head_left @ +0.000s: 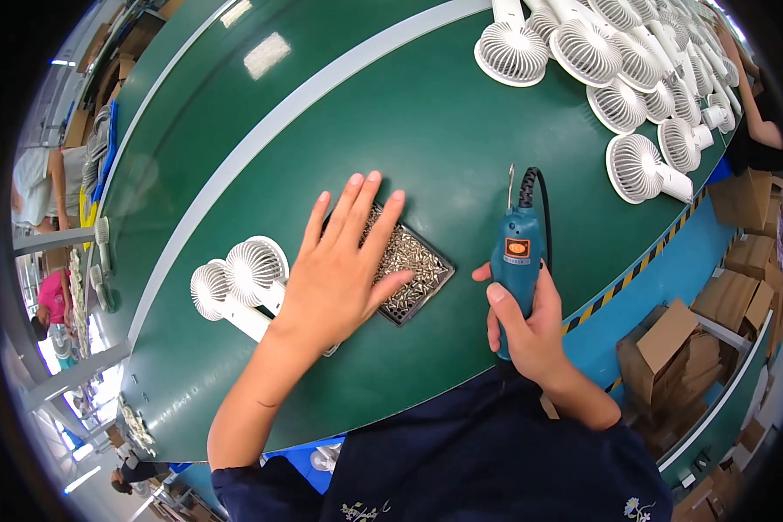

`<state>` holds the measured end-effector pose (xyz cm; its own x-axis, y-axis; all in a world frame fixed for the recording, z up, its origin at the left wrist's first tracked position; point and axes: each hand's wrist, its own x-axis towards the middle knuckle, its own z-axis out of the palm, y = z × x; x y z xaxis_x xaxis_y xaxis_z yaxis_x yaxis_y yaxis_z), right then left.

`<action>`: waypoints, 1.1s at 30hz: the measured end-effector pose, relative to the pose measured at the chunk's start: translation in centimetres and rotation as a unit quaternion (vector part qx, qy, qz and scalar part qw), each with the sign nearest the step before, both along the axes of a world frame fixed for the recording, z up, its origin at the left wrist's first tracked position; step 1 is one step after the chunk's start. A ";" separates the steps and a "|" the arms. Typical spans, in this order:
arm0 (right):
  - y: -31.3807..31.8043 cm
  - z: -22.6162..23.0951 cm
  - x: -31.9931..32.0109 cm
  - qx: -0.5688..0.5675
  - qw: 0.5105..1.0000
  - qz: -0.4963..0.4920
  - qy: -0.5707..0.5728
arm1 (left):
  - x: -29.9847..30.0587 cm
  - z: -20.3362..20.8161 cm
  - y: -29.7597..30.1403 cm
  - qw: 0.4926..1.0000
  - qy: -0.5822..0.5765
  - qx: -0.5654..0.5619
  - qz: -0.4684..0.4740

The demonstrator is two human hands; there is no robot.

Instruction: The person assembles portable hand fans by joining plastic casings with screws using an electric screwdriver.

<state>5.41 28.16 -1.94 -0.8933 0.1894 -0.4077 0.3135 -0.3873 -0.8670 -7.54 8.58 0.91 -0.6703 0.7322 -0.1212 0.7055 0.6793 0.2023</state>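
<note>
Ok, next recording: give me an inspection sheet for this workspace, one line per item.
Surface: green conveyor belt with a pale stripe along it.
Job's things: square tray of small metal screws; blue electric screwdriver, bit pointing away from the person.
Clutter: two white handheld fans by the left wrist; a heap of white fans at the far right.
Hands: left hand lies flat, fingers spread, on the tray; right hand grips the screwdriver.
Cables: black cord leaving the screwdriver's top.
Surroundings: cardboard boxes at right; other people at left and upper right.
</note>
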 end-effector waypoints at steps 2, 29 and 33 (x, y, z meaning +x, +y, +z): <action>0.1 -0.1 -0.2 0.000 1.000 0.004 0.000 | -0.5 0.2 -0.6 0.999 -0.018 0.026 0.010; 0.1 -0.2 0.1 0.028 0.999 0.031 0.017 | 0.5 1.6 -2.0 0.991 -0.055 0.116 0.027; 0.1 -0.4 0.1 0.029 0.999 0.033 0.019 | 2.5 1.8 -0.3 0.980 -0.133 0.145 0.030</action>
<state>5.49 28.27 -2.37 -0.9194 0.1525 -0.3626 0.3026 -0.3150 -0.8996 -5.06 8.24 2.69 -0.6859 0.7222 -0.0896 0.5623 0.6041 0.5646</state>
